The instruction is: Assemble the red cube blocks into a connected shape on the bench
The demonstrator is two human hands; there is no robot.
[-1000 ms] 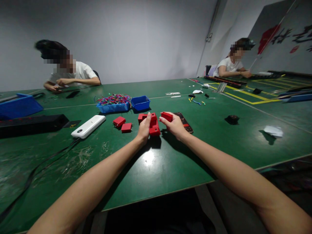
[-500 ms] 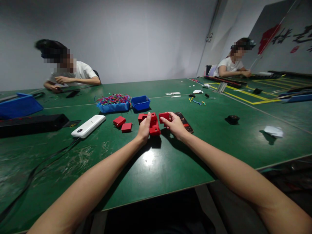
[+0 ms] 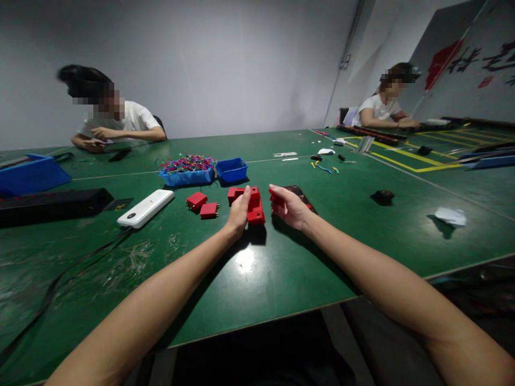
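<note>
Near the middle of the table, my left hand (image 3: 239, 210) grips a red slotted part (image 3: 256, 213) with a round hole at its lower end, the thumb lying over it. Just to the right, apart from that part, my right hand (image 3: 290, 208) has its fingers curled round a red block (image 3: 271, 190); only a bit of red shows at the fingertips, the rest being hidden. Two more red blocks with metal pins, one (image 3: 197, 201) behind the other (image 3: 209, 210), lie left of my left hand. A dark phone-like slab (image 3: 302, 197) rests beyond my right hand.
Blue bins, one full of coloured wires (image 3: 189, 176) and one smaller (image 3: 232, 170), stand behind the red blocks. A white power bank (image 3: 147, 208) with a cable lies left. Right are a black block (image 3: 383, 197) and white paper (image 3: 450, 216). Two people sit across the table.
My right hand has turned and drawn slightly away to the right, so its red block is now mostly hidden by the fingers. My left hand and the slotted part have barely moved.
</note>
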